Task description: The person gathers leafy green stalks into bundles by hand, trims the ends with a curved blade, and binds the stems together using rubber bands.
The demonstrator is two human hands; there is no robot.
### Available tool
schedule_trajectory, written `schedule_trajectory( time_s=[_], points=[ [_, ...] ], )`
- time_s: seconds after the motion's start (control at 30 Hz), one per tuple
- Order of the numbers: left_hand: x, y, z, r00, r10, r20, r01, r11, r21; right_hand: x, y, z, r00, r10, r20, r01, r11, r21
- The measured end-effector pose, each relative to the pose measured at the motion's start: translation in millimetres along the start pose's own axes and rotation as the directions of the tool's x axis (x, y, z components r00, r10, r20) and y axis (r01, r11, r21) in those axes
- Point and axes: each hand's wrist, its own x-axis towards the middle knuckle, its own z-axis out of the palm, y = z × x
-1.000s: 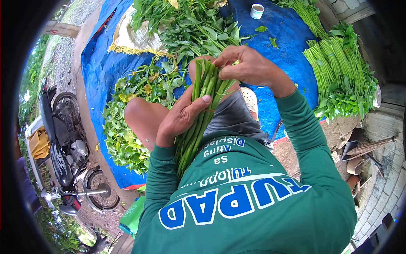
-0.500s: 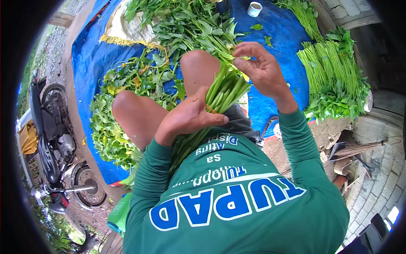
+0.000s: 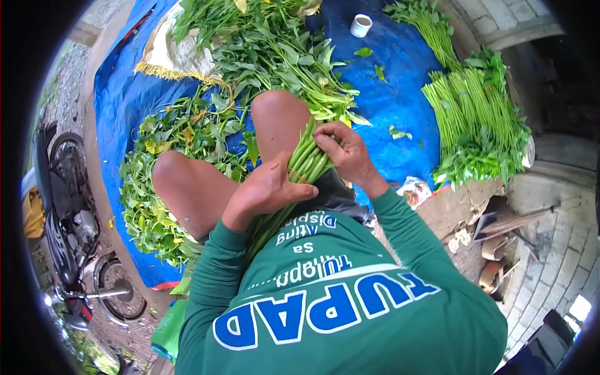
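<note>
A bundle of water spinach point(image 3: 306, 156) lies across my lap, its cut stem ends pointing up and away from me. Around its middle runs a thin orange-brown rubber band point(image 3: 297, 175). My left hand point(image 3: 269, 187) is wrapped about the stems near this band, thumb across them. At the cut ends, my right hand point(image 3: 349, 153) has its fingers bent and pinched against the stems on the right side. The bundle's leafy end is hidden behind my left forearm. Just beyond my knees lies a loose heap of water spinach point(image 3: 275, 59).
Under the greens spreads a blue tarp point(image 3: 400, 100). Banded bundles point(image 3: 469, 119) are stacked at the right. Discarded leaves point(image 3: 187, 131) lie left of my knees. A white cup point(image 3: 360, 25), a white sack point(image 3: 190, 56), a green bag point(image 3: 167, 331) and a motorcycle point(image 3: 72, 231) are also around.
My right hand has come down from above the bundle, near the loose heap, to the cut stem ends. My left hand still holds the bundle. The view has shifted slightly.
</note>
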Motion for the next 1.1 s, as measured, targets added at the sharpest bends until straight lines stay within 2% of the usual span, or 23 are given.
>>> schedule_trajectory(
  time_s=[0.1,0.2,0.23,0.33,0.37,0.47,0.5,0.53,0.6,0.63,0.7,0.73,0.77,0.87,0.9,1.0,1.1],
  points=[
    [-2,-2,-8,0.997,-0.005,0.078,0.004,1.0,0.011,10,-17,-7,0.994,-0.084,0.064,0.092,0.984,-0.15],
    [-1,-6,-13,0.972,-0.072,0.223,0.094,0.991,-0.09,7,-15,-8,0.95,-0.311,0.035,0.309,0.917,-0.252],
    [2,-14,-10,0.974,-0.017,0.226,0.05,0.989,-0.14,-2,8,-5,0.966,-0.257,0.014,0.254,0.94,-0.227],
    [6,-27,0,0.993,0.004,0.117,-0.004,1.0,0.004,-12,16,4,0.973,-0.224,-0.056,0.201,0.942,-0.27],
    [5,-27,-6,0.991,-0.025,0.13,0.02,0.999,0.04,-5,14,-1,0.968,-0.251,0.02,0.245,0.919,-0.308],
    [-17,-14,-28,0.997,0.053,0.062,-0.023,0.914,-0.406,-1,-33,3,0.951,-0.071,-0.302,0.11,0.987,0.114],
    [-23,-5,-39,0.998,-0.012,0.067,0.042,0.883,-0.468,0,-38,-2,0.979,-0.017,-0.203,0.071,0.962,0.262],
    [-29,-1,-49,0.998,-0.005,0.055,0.032,0.858,-0.512,2,-42,-6,0.994,0.037,-0.101,0.006,0.918,0.396],
    [-41,2,-59,1.0,0.005,0.03,0.014,0.798,-0.603,4,-85,-1,0.951,0.089,0.296,-0.26,0.746,0.613],
    [-42,5,-57,0.997,0.068,0.034,-0.029,0.754,-0.656,6,-91,10,0.923,0.04,0.383,-0.297,0.709,0.64],
    [-42,14,-41,0.992,0.093,0.084,-0.004,0.695,-0.719,15,-113,33,0.921,-0.005,0.389,-0.288,0.661,0.692],
    [-42,15,-35,0.99,0.101,0.102,0.01,0.664,-0.748,20,-134,41,0.95,0.006,0.312,-0.241,0.648,0.723],
    [-39,1,-33,0.972,0.12,0.2,0.096,0.575,-0.812,23,-146,50,0.972,0.021,0.235,-0.195,0.63,0.752],
    [-37,-27,-27,0.952,0.208,0.223,0.13,0.384,-0.914,37,-138,71,0.967,-0.096,0.238,-0.067,0.799,0.597],
    [-34,-34,-22,0.95,0.238,0.202,0.115,0.335,-0.935,35,-143,71,0.979,-0.081,0.187,-0.045,0.809,0.586],
    [-31,-43,-19,0.963,0.227,0.147,0.075,0.296,-0.952,45,-133,69,0.961,-0.062,0.27,-0.114,0.8,0.59],
    [-30,-26,-56,0.962,0.217,0.167,-0.027,0.68,-0.733,49,-124,75,0.962,-0.043,0.27,-0.15,0.742,0.653]
  ],
)
